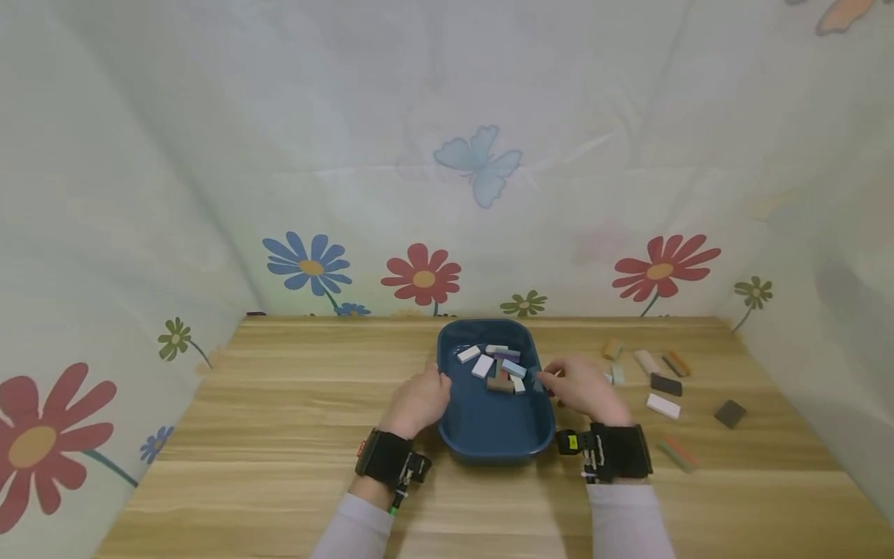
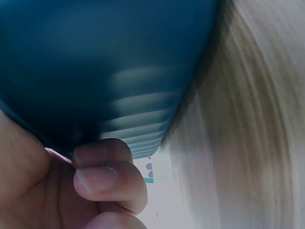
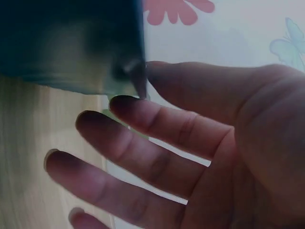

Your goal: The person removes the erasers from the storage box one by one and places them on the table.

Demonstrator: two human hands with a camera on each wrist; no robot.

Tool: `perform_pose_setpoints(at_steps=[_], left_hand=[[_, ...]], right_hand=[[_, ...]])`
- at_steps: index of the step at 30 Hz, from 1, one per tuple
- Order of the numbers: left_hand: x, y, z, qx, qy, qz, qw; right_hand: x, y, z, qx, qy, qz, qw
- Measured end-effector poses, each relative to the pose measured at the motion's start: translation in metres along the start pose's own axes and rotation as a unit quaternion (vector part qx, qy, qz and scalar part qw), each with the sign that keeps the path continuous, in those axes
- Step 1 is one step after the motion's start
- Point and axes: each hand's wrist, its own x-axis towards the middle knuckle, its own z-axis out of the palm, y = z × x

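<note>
One blue tray [image 1: 496, 435] of small blocks [image 1: 482, 366] sits on the desk [image 1: 314, 388] between left hand [image 1: 419, 400] and right hand [image 1: 590, 388] (head); apparently, steadying it is in hand. Left wrist: curled fingers [image 2: 126, 186] grasp the tray. Right wrist: thumb [image 3: 195, 88] and forefinger [image 3: 162, 121] meet its edge, pinch uncertain; any move likely calls for even support.

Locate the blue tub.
In the head view, the blue tub is low, slightly right of centre, between the left hand and right hand, with loose blocks on the table to its right.
</note>
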Motion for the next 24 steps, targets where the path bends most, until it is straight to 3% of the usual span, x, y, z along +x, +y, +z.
perform_pose_setpoints(at_steps=[14, 20, 24], left_hand=[[-0.0011, 0.0011, -0.0024, 0.001, 0.002, -0.003, 1.0], [-0.0027, 0.0034, -0.0049, -0.008, -0.005, 0.001, 1.0], [-0.0037, 0.0026, -0.0064, -0.017, 0.007, 0.006, 0.9998]], right_hand=[[0.0022, -0.0006, 0.0039, 0.001, -0.015, 0.019, 0.9997], [0.0015, -0.0004, 0.0034, -0.015, -0.004, 0.011, 0.9998], [0.0016, -0.0011, 0.004, -0.02, 0.002, 0.005, 0.9998]])
